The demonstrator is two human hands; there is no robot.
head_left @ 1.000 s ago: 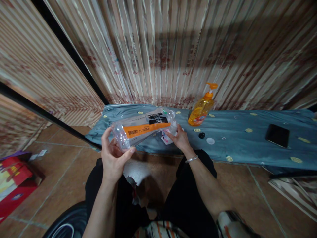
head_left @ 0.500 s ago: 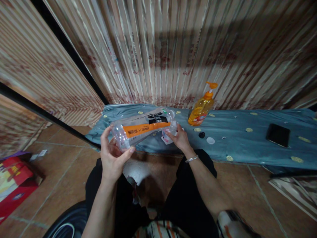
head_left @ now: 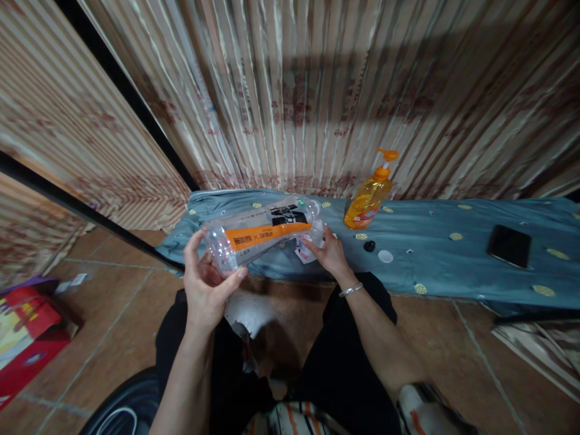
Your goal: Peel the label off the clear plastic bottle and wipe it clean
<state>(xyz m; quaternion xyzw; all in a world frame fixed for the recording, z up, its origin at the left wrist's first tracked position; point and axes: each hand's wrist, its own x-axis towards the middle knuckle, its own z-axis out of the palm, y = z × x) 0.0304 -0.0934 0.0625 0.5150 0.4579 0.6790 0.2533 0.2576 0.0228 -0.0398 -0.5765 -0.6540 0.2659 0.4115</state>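
A large clear plastic bottle [head_left: 261,232] with an orange and black label is held tilted above the blue cloth, its base to the left and its neck to the right. My left hand [head_left: 206,287] grips the base, thumb below and fingers behind. At the neck end is my right hand [head_left: 330,252], its thumb over a white-and-pink piece [head_left: 306,250] that looks like paper or tissue. Its other fingers are partly hidden, close to the bottle neck. To the right lie a small black cap [head_left: 369,246] and a white disc [head_left: 385,257].
A pump bottle [head_left: 366,199] of orange liquid stands upright at the back of the blue cloth-covered bench [head_left: 435,241]. A black phone [head_left: 509,246] lies at the right. Striped curtain [head_left: 317,90] hangs behind. A red box [head_left: 34,338] is on the floor at left, below black poles [head_left: 131,109].
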